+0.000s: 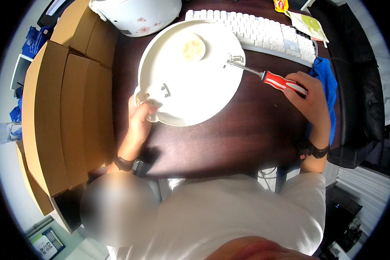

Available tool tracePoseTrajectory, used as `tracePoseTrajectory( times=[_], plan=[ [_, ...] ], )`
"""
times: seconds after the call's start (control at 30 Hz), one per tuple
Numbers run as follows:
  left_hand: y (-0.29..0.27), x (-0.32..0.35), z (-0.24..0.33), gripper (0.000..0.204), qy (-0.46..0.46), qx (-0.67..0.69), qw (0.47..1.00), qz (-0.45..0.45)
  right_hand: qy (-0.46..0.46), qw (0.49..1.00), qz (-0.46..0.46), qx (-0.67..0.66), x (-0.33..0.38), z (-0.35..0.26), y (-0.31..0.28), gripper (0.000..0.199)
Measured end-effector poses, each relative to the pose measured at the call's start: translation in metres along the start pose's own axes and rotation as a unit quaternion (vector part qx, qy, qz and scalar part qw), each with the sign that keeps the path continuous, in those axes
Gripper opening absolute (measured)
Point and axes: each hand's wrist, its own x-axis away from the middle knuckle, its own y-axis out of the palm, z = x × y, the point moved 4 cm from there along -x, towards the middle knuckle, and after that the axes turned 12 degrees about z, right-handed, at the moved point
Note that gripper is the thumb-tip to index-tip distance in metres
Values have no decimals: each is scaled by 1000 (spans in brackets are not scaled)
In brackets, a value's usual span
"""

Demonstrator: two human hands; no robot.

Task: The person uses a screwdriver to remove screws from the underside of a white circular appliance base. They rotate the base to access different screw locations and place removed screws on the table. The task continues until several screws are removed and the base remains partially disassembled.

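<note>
A round white plastic cover (195, 86) is tilted up over the dark table. My left hand (140, 116) is closed on its lower left edge, beside a protruding tab and two small screws (165, 91). My right hand (307, 96) wraps round the red and white handle of a screwdriver (276, 81). Its metal shaft points left, and the tip meets or nearly meets a small metal bracket (235, 59) near the cover's right rim. A round, yellowish patterned recess (193, 48) shows in the upper part of the cover.
Behind the cover stand a white appliance body with pink flowers (136, 15) and a white keyboard (264, 32). Cardboard boxes (69, 117) line the left side. A blue cloth (327, 82) lies by my right hand, with a black chair (357, 86) beyond. Small packets (307, 26) lie far right.
</note>
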Motion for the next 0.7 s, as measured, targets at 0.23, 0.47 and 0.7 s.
tracePoseTrajectory(
  times=[0.23,0.47,0.7],
  plan=[
    [2,1,5,28,21,-28,999,-3,65,998,-15,-20,5,-1,-2,16],
    [1,1,3,27,13,-38,999,-3,129,991,-33,-26,5,-5,-4,15],
    [7,11,22,46,18,-156,985,-66,121,991,-25,-46,6,0,-4,16]
  ],
)
